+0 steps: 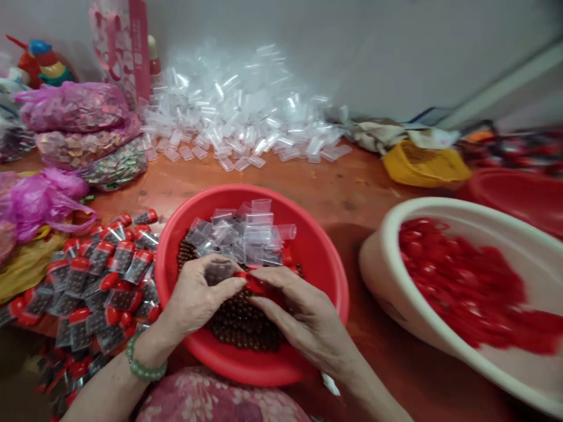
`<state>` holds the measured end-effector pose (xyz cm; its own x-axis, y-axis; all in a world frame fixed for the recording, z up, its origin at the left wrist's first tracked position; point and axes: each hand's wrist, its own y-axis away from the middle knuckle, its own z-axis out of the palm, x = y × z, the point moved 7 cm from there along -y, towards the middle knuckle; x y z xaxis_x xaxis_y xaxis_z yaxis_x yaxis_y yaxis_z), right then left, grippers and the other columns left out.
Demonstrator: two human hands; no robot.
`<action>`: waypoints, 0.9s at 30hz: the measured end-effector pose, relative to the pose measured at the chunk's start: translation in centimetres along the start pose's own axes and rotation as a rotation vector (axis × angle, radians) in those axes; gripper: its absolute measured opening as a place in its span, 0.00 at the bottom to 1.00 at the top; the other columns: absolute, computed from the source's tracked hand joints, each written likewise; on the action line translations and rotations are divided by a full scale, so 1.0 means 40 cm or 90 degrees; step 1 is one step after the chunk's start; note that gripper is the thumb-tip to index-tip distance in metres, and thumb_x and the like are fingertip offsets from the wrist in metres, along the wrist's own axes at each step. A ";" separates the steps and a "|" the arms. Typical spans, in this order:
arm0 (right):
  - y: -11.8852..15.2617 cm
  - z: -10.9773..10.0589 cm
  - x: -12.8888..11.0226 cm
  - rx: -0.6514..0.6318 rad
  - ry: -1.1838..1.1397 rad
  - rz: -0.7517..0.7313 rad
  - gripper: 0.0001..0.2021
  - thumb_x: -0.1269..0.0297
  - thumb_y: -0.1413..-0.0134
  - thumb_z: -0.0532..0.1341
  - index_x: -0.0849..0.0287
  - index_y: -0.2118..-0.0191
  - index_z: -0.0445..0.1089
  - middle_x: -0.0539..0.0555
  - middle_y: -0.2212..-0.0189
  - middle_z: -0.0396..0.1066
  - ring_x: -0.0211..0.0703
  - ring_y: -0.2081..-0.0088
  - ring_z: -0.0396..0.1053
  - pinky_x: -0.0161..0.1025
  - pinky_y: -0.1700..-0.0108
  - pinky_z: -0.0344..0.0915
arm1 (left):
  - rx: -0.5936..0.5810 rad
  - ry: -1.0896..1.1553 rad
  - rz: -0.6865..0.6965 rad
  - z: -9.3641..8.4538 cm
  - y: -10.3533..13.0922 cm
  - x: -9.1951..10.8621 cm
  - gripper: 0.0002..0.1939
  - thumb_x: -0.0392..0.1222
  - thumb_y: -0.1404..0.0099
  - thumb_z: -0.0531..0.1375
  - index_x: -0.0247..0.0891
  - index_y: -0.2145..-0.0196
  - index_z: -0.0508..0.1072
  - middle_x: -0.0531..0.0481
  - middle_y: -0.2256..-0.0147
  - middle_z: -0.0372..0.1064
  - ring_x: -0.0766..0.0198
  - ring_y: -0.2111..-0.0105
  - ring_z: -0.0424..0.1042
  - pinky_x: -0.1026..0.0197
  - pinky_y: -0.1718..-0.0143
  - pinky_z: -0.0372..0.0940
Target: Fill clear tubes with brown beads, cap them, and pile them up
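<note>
Over a red basin (336, 275), my left hand (200, 293) pinches a small clear plastic case (219, 270) that looks dark inside. My right hand (303, 310) grips a red plastic cap (251, 282) against the end of that case, with the fingers of both hands almost meeting. Whether the cap is seated on the case cannot be made out. Below the hands lie strands of brown beads (246, 325). Empty clear cases (259, 231) are heaped on the beads at the basin's far side.
Filled cases with red caps (97, 281) pile up at left, near bagged small pieces (83, 129). Many clear cases (246, 117) are mounded against the wall. At right, a cream basin (382, 258) holds red caps, with a yellow basket (424, 167) behind.
</note>
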<state>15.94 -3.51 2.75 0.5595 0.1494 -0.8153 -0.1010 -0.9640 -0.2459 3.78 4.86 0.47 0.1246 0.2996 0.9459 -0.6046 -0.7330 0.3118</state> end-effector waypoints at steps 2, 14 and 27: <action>0.011 -0.010 0.008 0.048 -0.031 0.040 0.11 0.67 0.43 0.62 0.54 0.54 0.70 0.55 0.58 0.74 0.43 0.56 0.72 0.41 0.53 0.69 | 0.022 -0.036 0.005 -0.012 -0.001 0.005 0.10 0.42 0.45 0.65 0.34 0.67 0.74 0.50 0.70 0.73 0.66 0.69 0.69 0.65 0.64 0.63; -0.021 -0.046 -0.066 -0.003 0.103 -0.020 0.12 0.67 0.46 0.65 0.60 0.56 0.66 0.52 0.67 0.74 0.39 0.67 0.73 0.32 0.66 0.68 | -0.020 -0.187 0.004 -0.019 -0.007 -0.012 0.15 0.50 0.45 0.66 0.38 0.63 0.75 0.49 0.63 0.75 0.61 0.64 0.73 0.66 0.62 0.67; 0.013 0.003 -0.095 0.173 0.148 -0.237 0.15 0.81 0.46 0.59 0.65 0.52 0.68 0.64 0.57 0.75 0.45 0.57 0.73 0.42 0.56 0.72 | -0.069 -0.042 -0.018 0.021 -0.009 -0.011 0.11 0.42 0.42 0.63 0.33 0.64 0.72 0.48 0.66 0.73 0.65 0.65 0.71 0.65 0.60 0.65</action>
<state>13.67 -4.54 5.65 0.7636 0.3885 -0.5158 -0.0533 -0.7582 -0.6499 4.62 4.47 0.02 0.1924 0.2750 0.9420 -0.6813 -0.6534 0.3299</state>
